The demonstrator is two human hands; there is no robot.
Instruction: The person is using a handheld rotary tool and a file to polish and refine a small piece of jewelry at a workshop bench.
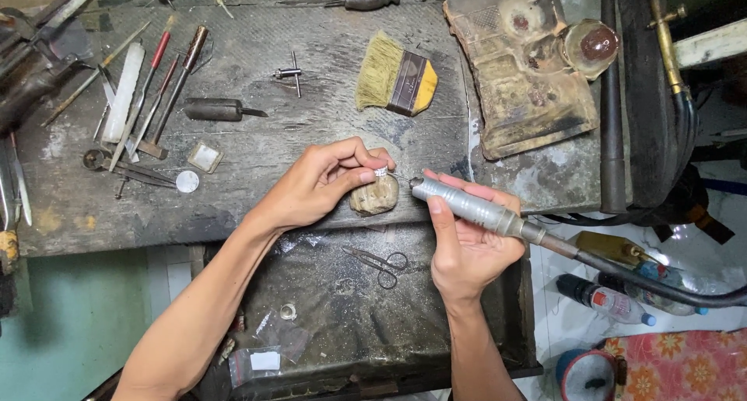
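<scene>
Near the middle of the frame the left hand (327, 185) is curled, its thumb and fingertips pinching a small silver ring (380, 171) and pressing it down on the top of a worn wooden peg (375, 195) that juts from the front edge of the counter (311, 136). Just right of it, the right hand (465, 249) is wrapped around a grey metal rotary handpiece (467, 205), held like a pen with the thumb laid along its barrel. The tool's fine tip points left and sits just beside the ring; whether it touches the metal I cannot tell. A dark flexible cable (661, 286) runs from the back of the handpiece off to the right edge of the frame.

The counter is dark, scuffed and dusty. In the upper middle lies a flat brush (395, 78) with pale bristles and a yellow handle. In the upper left is a scatter of files and gravers (148, 90), with a short dark-handled tool (222, 109) beside them and a small round metal disc (187, 182) lower down. A battered brown block (525, 74) fills the upper right of the counter.

Below the hands, a dark tray (350, 323) under the counter holds a small pair of scissors (380, 262) and some little plastic bags (257, 360). At the lower right, on the floor, lies a plastic bottle (607, 300) near a flowered cloth (685, 366).
</scene>
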